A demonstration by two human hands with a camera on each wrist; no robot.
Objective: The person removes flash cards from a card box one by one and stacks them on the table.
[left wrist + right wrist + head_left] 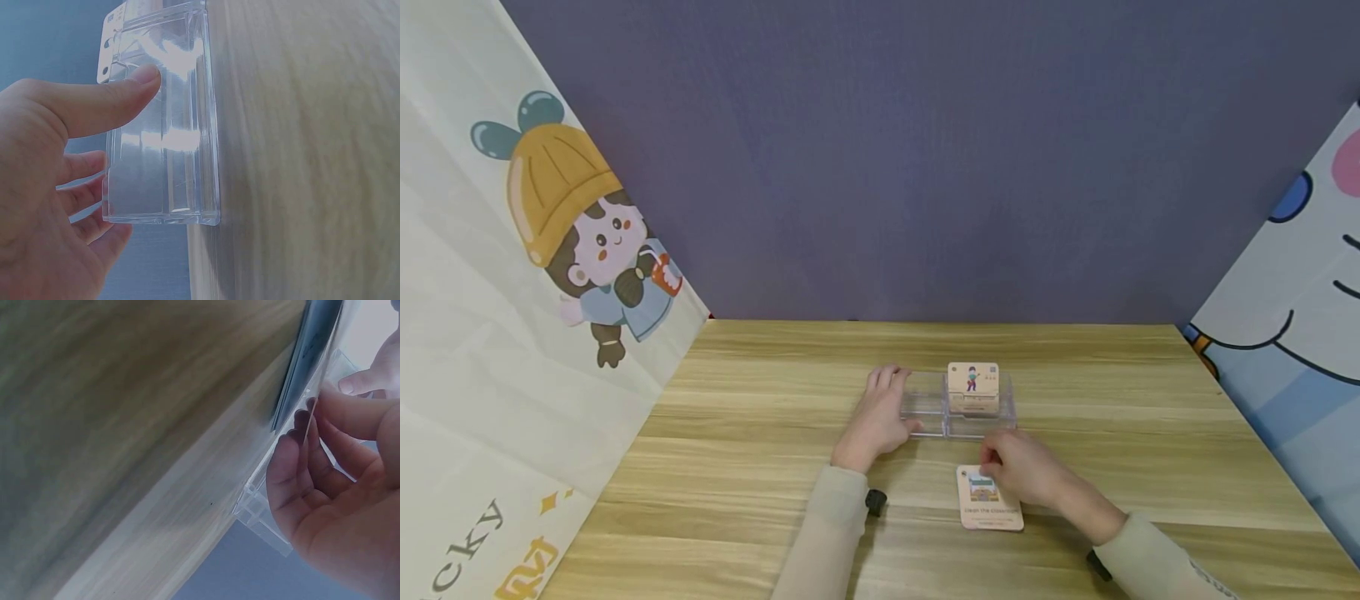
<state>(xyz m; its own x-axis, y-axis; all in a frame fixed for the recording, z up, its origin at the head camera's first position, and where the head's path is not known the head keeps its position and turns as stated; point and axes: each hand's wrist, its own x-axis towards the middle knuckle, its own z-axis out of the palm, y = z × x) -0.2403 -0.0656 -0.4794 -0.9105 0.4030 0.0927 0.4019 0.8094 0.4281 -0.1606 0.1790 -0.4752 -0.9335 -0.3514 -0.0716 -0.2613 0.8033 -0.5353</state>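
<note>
A clear plastic box [923, 415] with divided compartments stands on the table. My left hand [876, 417] grips its left end, the thumb along the front wall [153, 175] and the fingers round the back. Cards [973, 402] with a drawn figure on the front one stand upright in the back right compartment. In front of the box lies a picture card [991, 515] reading "clean the classroom". My right hand [1026, 468] pinches this card at its upper edge. From the right wrist, the pinched card [325, 365] tilts up off a thin stack of cards [301, 359].
The wood-grain table [737, 492] runs back to a dark blue-grey panel [925, 167]. White sheets with cartoon prints, one a figure in a yellow hat [561, 183], border the left and right sides. A black wrist strap piece [876, 502] shows by the left sleeve.
</note>
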